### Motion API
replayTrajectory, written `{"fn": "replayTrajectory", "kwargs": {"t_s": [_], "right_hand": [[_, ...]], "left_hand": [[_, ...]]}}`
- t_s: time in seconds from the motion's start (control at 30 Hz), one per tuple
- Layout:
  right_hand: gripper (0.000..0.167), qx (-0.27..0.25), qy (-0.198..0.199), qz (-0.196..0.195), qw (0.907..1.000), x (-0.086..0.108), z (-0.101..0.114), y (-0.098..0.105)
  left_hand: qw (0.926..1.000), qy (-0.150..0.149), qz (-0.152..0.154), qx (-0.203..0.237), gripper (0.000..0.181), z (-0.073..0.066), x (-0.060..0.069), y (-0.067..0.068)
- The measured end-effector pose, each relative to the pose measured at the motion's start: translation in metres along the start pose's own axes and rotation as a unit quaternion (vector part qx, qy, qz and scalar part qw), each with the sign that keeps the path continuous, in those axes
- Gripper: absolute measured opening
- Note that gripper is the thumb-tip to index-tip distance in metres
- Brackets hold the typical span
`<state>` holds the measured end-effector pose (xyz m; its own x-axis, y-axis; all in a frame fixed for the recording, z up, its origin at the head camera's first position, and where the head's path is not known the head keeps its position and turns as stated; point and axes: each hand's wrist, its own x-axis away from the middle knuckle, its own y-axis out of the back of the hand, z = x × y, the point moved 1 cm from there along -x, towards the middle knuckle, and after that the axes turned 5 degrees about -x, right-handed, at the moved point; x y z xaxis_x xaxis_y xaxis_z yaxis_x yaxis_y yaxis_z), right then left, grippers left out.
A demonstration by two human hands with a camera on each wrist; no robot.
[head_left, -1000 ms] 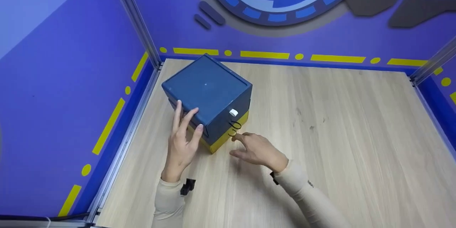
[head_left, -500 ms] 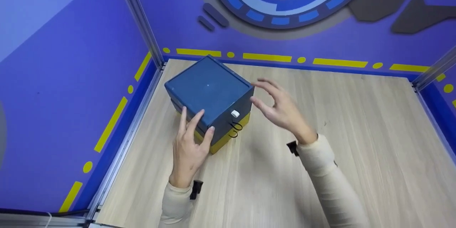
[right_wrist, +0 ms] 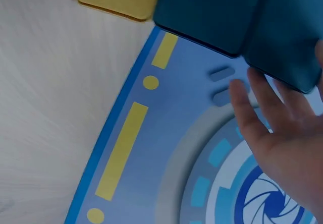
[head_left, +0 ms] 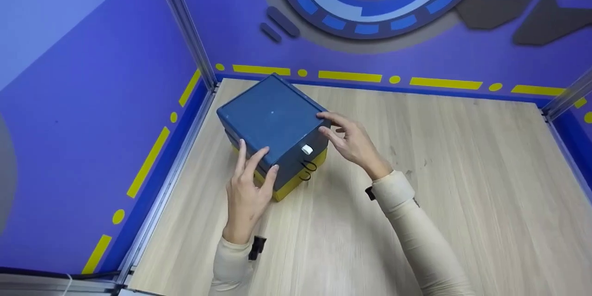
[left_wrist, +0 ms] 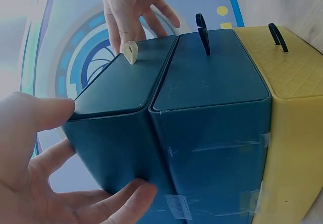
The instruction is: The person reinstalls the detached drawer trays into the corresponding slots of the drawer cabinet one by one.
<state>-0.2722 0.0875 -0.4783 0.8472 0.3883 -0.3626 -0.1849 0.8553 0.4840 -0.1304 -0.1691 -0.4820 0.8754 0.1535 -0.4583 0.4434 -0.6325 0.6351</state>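
A stack of three small drawer boxes stands turned cornerwise on the table. Its top dark blue box has a white loop pull on the front. Beneath are a second blue box with a black loop pull and a yellow box with another black loop. Against the top box's left side rest the spread fingers of my left hand, its thumb at the near front corner. My right hand touches the right corner with fairly straight fingers, thumb by the front edge. All drawer fronts look closed.
The light wood table extends right of the stack. A purple printed wall runs along the back, and another wall with a metal rail stands close on the left. Clear tape lies across the blue boxes' side.
My right hand has left the area near the lower black loop, lifted to the right, and come against the top box's right corner. My left hand has stayed at the left side.
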Motion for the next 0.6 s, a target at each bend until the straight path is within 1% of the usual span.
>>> {"fn": "replayTrajectory", "kwargs": {"t_s": [0.1,0.23,0.4,0.5,0.6], "right_hand": [[0.038,0.015,0.017,-0.023,0.9995,0.004,-0.002,-0.001],[0.038,0.048,0.052,-0.054,0.9960,0.014,-0.003,0.001],[0.035,0.088,0.097,-0.100,0.9864,0.031,-0.002,0.002],[0.035,0.106,0.106,-0.125,0.9808,0.042,-0.002,0.006],[0.035,0.123,0.108,-0.153,0.9746,0.056,-0.004,0.009]], "left_hand": [[1.0000,-0.003,0.002,0.007,0.044,0.000,0.000,0.000],[0.9994,-0.002,0.018,0.028,0.045,0.001,-0.002,-0.002],[0.9974,0.002,0.045,0.057,0.046,0.005,-0.002,-0.005],[0.9956,-0.006,0.054,0.077,0.046,0.005,-0.003,-0.010],[0.9922,-0.021,0.064,0.105,0.047,0.005,-0.005,-0.018]]}}
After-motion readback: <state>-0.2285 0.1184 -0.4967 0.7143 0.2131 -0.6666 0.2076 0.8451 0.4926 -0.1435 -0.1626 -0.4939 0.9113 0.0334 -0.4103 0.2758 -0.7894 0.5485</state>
